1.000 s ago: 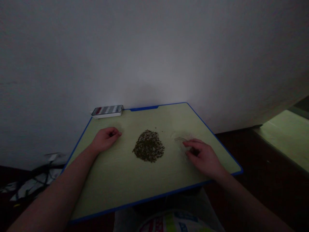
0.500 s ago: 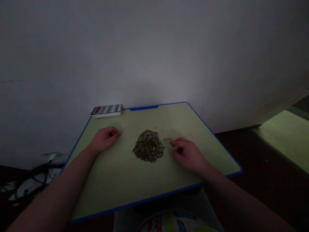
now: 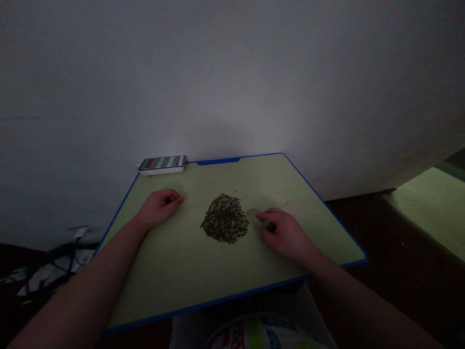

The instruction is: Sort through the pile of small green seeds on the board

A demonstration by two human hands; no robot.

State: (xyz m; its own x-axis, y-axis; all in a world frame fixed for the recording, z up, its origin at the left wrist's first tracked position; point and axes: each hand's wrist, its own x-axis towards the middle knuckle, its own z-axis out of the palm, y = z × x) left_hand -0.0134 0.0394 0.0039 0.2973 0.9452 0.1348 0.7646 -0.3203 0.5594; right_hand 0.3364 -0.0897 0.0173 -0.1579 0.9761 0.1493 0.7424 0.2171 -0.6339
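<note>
While our left hand (image 3: 159, 207) rests curled closed on the tabletop (image 3: 174, 271), we pinch a thin curved tool (image 3: 253, 211) in our right hand (image 3: 285, 232) beside the speckled pile (image 3: 225, 219).

Two bare forearms are reaching forward from the lower corners of the view, angling inward toward each other. The left forearm (image 3: 94, 276) is slanting up and to the right, its wrist (image 3: 141, 222) leading into a loosely curled left hand (image 3: 158, 209). That hand's thumb and forefinger are coming together at the tips, framing a small dark hollow. The right forearm (image 3: 359, 291) is slanting up and to the left. The right hand (image 3: 286, 235) is sitting slightly lower, with its forefinger extending inward above the thumb and a shadowed gap showing between them. The hands are staying well apart.
</note>
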